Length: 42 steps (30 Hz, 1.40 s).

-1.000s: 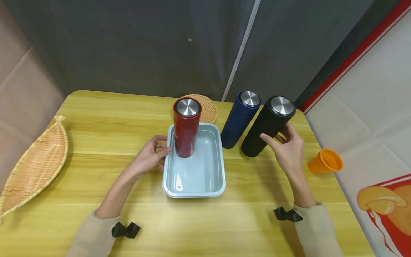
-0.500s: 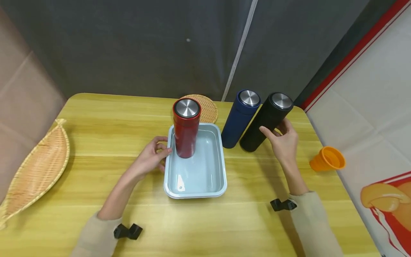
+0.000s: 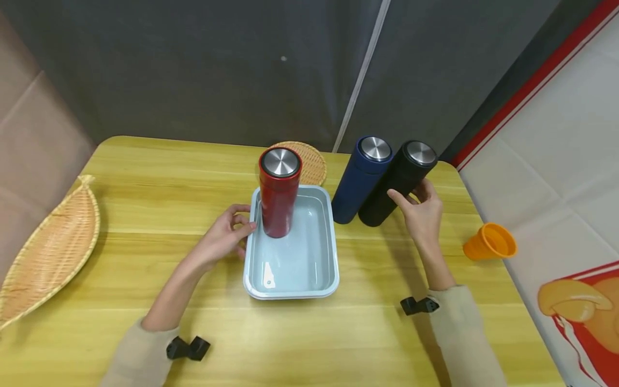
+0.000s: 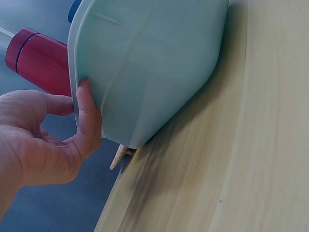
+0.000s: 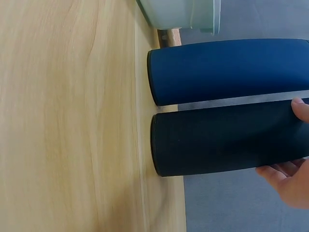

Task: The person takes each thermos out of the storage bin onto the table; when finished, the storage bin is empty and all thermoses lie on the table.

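Note:
My left hand (image 3: pixel 227 236) pinches the left rim of a pale blue plastic tub (image 3: pixel 309 274), thumb and fingers on either side of the rim in the left wrist view. Inside the tub, toward its back left, a red thermos (image 3: pixel 279 204) with a steel-topped lid stands upright. My right hand (image 3: pixel 422 215) grips a black thermos (image 3: pixel 394 185) from its right side, around the upper body. Just left of it stands a blue thermos (image 3: pixel 360 180); a narrow gap shows between the two in the right wrist view, where the black thermos's base (image 5: pixel 157 145) is close over the table.
A round woven mat (image 3: pixel 314 164) lies behind the tub. At the right table edge is an orange cup (image 3: pixel 488 244), and at the far left a leaf-shaped woven basket (image 3: pixel 53 250). A dark curtain (image 3: pixel 193 70) hangs behind the wooden table (image 3: pixel 290 344).
My right hand has moved left and slightly back with the black thermos, bringing it closer to the blue one. The left hand, tub and red thermos stay in place.

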### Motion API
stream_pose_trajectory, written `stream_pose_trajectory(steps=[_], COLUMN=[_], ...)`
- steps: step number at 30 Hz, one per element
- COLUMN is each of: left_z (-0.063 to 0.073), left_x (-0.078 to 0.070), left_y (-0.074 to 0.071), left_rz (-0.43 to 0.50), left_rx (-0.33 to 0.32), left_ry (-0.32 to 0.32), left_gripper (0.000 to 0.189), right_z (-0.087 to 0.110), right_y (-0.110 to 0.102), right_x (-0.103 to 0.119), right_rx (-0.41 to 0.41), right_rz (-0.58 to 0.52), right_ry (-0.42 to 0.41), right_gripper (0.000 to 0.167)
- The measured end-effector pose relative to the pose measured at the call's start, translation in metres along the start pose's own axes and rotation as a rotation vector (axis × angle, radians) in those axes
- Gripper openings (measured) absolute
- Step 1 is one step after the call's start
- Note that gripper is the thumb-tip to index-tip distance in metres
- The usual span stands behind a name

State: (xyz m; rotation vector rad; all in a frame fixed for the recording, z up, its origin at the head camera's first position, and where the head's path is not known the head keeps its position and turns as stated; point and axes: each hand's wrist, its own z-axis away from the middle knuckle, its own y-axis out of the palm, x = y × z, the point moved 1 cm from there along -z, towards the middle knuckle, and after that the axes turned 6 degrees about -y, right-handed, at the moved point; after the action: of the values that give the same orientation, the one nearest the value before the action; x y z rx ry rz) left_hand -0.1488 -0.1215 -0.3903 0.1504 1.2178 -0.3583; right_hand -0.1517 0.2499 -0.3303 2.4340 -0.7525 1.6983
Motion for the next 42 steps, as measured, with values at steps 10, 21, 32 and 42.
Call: stream_pose_trajectory(steps=[10,21,32,42], left_z=[-0.001,0.001,-0.001,-0.001], left_x=[0.001,0.0,0.001,0.0], left_y=[0.0,0.001,0.0,0.0], left_rz=[0.009,0.016,0.015,0.009], left_rx=[0.001,-0.004,-0.015,-0.008], left_ry=[0.011,0.022,0.016,0.013], left_gripper=[0.052,0.053,0.052,0.053], right_z=[-0.001,0.006,0.014,0.047], right_y=[0.001,-0.004,-0.017,-0.023], right_x=[-0.003,-0.004,-0.03,-0.01], right_rx=[0.019,0.073,0.066,0.073], right_rz=[-0.001,0.049,-0.017,-0.262], right_ry=[-0.019,-0.047,-0.052,-0.112], right_gripper=[0.048,0.054,0.06,0.051])
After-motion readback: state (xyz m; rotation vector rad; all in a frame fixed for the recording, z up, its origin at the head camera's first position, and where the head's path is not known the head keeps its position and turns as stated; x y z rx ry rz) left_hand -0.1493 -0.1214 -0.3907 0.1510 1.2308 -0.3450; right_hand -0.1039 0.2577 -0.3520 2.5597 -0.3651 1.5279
